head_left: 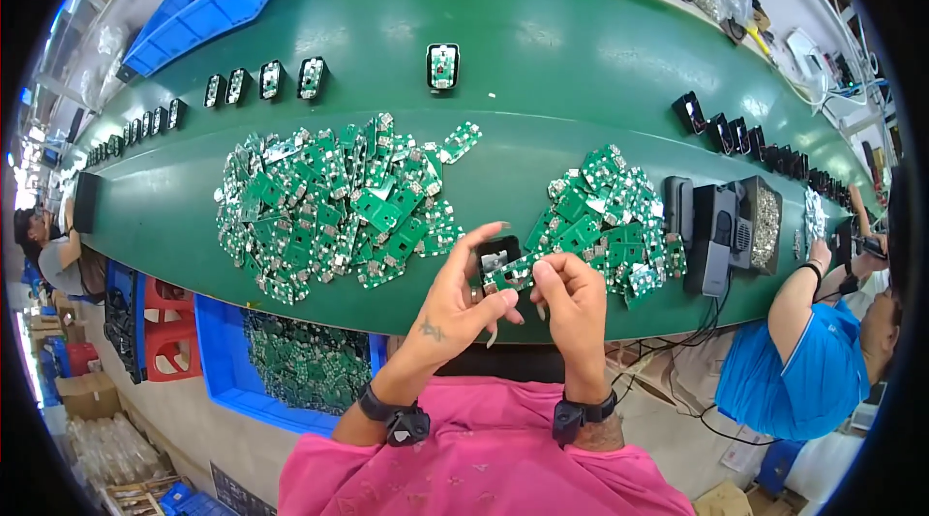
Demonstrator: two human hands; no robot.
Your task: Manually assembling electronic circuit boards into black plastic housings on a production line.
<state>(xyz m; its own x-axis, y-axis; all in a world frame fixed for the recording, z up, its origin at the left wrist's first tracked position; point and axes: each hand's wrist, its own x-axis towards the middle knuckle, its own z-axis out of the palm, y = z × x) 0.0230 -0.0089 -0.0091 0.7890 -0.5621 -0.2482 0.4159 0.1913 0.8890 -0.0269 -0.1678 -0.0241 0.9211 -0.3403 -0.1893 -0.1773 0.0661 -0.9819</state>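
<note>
My left hand (453,301) is closed around a small black plastic housing (497,252), its open side facing up. Between the thumb and fingers of my right hand (578,301) is one end of a green circuit board (514,273). The board lies tilted across the near part of the housing, and my left thumb rests by its other end. Just beyond my hands lie two loose heaps of green circuit boards, a large heap (319,206) to the left and a smaller heap (605,221) to the right.
A housing with a board inside (442,67) stands mid-table; more line the far left. Black housings (721,134) form a row at right, near a black device (711,235) and a parts tray (765,226). A blue bin of boards (221,351) sits below the edge. Co-workers sit at both sides.
</note>
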